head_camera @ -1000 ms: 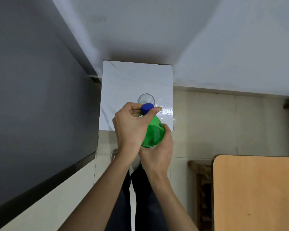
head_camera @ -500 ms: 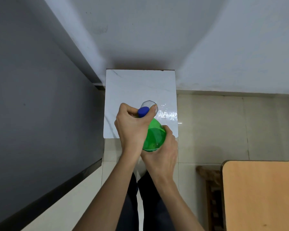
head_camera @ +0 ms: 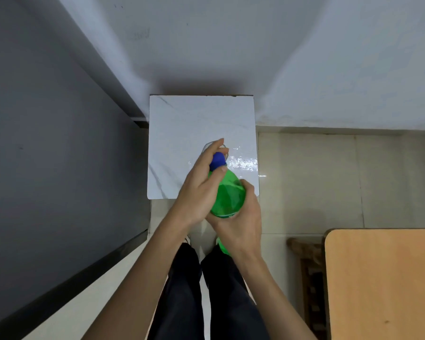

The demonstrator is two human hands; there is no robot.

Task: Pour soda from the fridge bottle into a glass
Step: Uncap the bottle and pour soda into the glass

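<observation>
The right hand (head_camera: pixel 241 224) grips the green plastic soda bottle (head_camera: pixel 228 195) above the white marble-topped stand's (head_camera: pixel 182 133) near edge. The left hand's (head_camera: pixel 201 190) fingers pinch its blue screw cap (head_camera: pixel 217 160), over the mostly hidden clear glass (head_camera: pixel 207 146) on that stand. Best twist slowly, bottle steady, letting fizz vent.

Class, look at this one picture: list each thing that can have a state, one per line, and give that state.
Green bottle: held up, tilted, not pouring.
Blue cap: on the bottle's neck.
Left hand: fingers closed on the cap.
Right hand: wrapped round the bottle's body.
Glass: standing on the white table, mostly hidden; contents cannot be told.
</observation>
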